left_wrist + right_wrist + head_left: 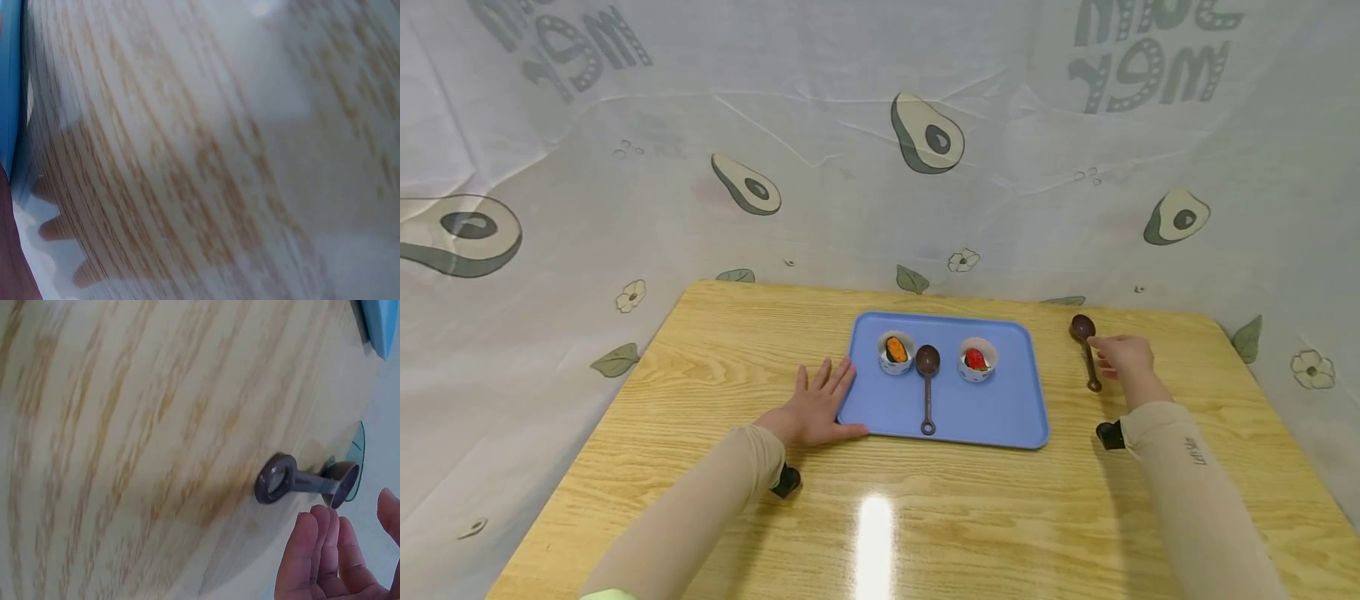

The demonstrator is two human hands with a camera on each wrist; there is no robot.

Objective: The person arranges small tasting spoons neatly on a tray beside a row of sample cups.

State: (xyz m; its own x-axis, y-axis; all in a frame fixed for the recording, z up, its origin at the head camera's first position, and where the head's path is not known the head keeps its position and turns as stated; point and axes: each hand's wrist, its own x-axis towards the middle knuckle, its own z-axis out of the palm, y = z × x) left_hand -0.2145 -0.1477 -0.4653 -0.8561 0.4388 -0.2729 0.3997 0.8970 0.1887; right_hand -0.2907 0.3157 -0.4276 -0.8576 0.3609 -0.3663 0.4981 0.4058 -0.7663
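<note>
My left hand [816, 408] lies with fingers spread at the left edge of the blue tray [880, 417], its thumb along the front left corner. On the tray stand a small cup holding an orange-topped sushi piece [896, 350] and another cup with a red-topped piece [975, 359]. Between the cups lies a brown spoon [928, 387]. To the right of the tray, a second brown spoon [1089, 358] lies on the table. My right hand [1123, 357] is beside this spoon's neck; in the right wrist view its fingers [303, 550] and thumb are apart, with nothing between them.
The wooden table [970, 525] has its back edge against a pale cloth [835, 208] printed with avocados and leaves. Cloth also hangs along the left and right sides. A bright light reflection shows on the table's front part.
</note>
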